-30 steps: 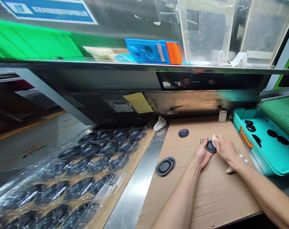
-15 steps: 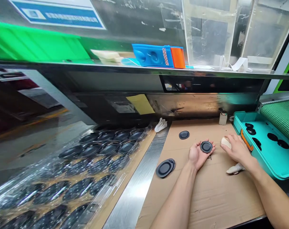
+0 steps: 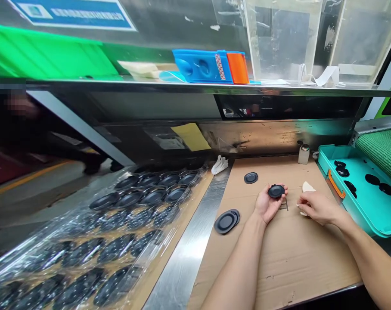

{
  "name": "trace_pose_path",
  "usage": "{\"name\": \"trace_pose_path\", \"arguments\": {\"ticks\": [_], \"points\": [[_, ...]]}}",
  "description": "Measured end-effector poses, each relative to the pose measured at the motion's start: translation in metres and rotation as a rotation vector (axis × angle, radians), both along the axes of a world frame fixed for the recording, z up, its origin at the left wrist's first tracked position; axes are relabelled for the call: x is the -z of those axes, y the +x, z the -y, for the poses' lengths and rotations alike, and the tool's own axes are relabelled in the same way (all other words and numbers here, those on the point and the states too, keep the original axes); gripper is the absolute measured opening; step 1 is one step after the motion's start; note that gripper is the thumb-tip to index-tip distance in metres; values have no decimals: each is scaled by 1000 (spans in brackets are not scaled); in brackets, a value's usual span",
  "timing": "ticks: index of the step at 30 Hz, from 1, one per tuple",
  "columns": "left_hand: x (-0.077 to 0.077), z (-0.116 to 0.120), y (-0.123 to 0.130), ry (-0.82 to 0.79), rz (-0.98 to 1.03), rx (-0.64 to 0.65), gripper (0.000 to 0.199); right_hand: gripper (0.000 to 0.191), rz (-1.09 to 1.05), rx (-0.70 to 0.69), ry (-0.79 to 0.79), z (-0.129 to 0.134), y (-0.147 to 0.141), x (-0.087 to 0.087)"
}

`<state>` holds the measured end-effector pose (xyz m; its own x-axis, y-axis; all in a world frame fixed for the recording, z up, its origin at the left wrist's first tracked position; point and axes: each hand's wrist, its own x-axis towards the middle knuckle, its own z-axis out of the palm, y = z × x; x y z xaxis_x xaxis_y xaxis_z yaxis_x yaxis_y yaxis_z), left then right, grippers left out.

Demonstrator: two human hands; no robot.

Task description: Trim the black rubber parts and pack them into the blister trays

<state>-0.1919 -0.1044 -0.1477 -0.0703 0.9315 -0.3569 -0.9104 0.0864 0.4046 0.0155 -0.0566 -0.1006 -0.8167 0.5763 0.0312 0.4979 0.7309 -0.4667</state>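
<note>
While the left hand (image 3: 267,204) lies palm up over the cardboard (image 3: 295,262), it cradles a black oval piece (image 3: 276,190), with the thumb along one edge and the fingertips curling round the other. Its face is turned upward, so the broad surface is uncovered. That grip looks sound: the edges carry the hold, and the fingers underneath give a firm bed. Keeping the palm level and the touch light should let the piece sit steady without smudging.

Near it, to the right and apart from the piece, the right hand (image 3: 318,208) has its fingers curled and drawn close together. A white pad (image 3: 308,187) shows just beyond those fingers; I cannot tell whether they grip it or it rests on the cardboard. If the pad is used, a clean face and an even, gentle stroke along the rim would suit the shape, with the left fingers kept from under the pad.

A single black disc (image 3: 250,178) lies farther back on the cardboard, and two overlapping black ovals (image 3: 227,221) lie left of the left forearm. A small bottle (image 3: 303,154) stands near the back edge, beside a teal tray (image 3: 373,204) holding more black pieces; elbow care on that side seems wise.
</note>
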Motion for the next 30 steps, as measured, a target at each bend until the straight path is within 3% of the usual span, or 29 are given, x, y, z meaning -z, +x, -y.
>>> {"name": "trace_pose_path", "arguments": {"ticks": [4, 7, 10, 15, 21, 24, 30], "points": [[1, 0, 14, 4, -154, 32, 48, 19, -211, 86, -70, -1, -9, 0], [2, 0, 28, 17, -347, 30, 46, 20, -325, 177, -9, 1, -15, 5], [4, 0, 42, -16, -500, 13, 39, 21, -351, 165, 64, 2, -21, 13], [9, 2, 53, 26, -658, 40, 32, 21, -265, 76, 195, -2, -28, 24], [7, 4, 53, -4, -929, 66, 37, 23, -39, 146, 379, 0, -31, 23], [3, 5, 54, -47, -1035, 123, 43, 22, 31, 143, 397, 2, -29, 18], [1, 6, 57, 15, -1289, 132, 54, 22, 58, 93, 385, 1, -27, 12]]}}
